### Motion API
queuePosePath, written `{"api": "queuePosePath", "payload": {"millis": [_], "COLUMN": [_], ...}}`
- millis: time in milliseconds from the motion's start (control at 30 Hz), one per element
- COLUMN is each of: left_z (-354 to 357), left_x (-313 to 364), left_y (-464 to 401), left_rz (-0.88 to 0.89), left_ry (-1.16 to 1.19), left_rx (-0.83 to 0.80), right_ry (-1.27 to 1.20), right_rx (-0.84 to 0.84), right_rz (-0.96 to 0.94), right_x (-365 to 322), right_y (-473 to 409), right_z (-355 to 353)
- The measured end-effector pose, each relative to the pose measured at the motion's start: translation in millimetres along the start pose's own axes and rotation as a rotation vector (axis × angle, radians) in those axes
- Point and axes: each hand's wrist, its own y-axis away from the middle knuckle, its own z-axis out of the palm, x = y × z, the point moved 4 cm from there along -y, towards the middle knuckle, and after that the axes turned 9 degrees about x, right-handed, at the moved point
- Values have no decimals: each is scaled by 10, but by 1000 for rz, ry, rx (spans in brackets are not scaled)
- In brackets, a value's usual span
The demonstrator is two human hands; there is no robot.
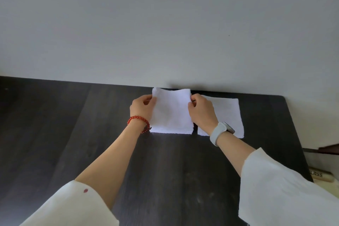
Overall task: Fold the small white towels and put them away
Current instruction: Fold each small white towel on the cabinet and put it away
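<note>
A small white towel [172, 112] lies on the dark wooden table [73, 124] near the wall, its far edge lifted off the surface. My left hand [142, 108] pinches its far left corner, and my right hand [201, 112] pinches its far right corner. A second white towel [227, 113] lies flat just to the right, partly hidden behind my right wrist and its grey watch.
A plain pale wall [165, 24] rises directly behind the table. The table's right edge [297, 134] drops off, with a light box [321, 175] printed with letters below it. Dark bare tabletop stretches left and toward me.
</note>
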Motion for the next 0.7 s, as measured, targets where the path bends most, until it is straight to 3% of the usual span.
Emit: {"api": "queuePosePath", "payload": {"millis": [267,333,367,433,500,600,700], "left_z": [142,118,96,87,161,265,180], "left_x": [-68,-85,-74,-19,9,-106,-24], "left_y": [-37,-23,-4,39,92,75,108], "left_rz": [29,54,121,431,674,577,524], "left_ry": [-106,-171,-226,-372,-579,-849,-857], "left_rx": [43,61,94,168,115,-165,-211], "right_ry": [287,394,474,580,682,767,750], "right_rx": [53,150,201,254,85,-128,-146], "right_rz": [-105,-251,-357,-506,-526,-450,-445], "right_x": [-11,-63,-80,-90,-57,34,-59], "right_y": [40,82,101,123,136,129,175], "right_z": [6,-23,-4,60,182,275,178]}}
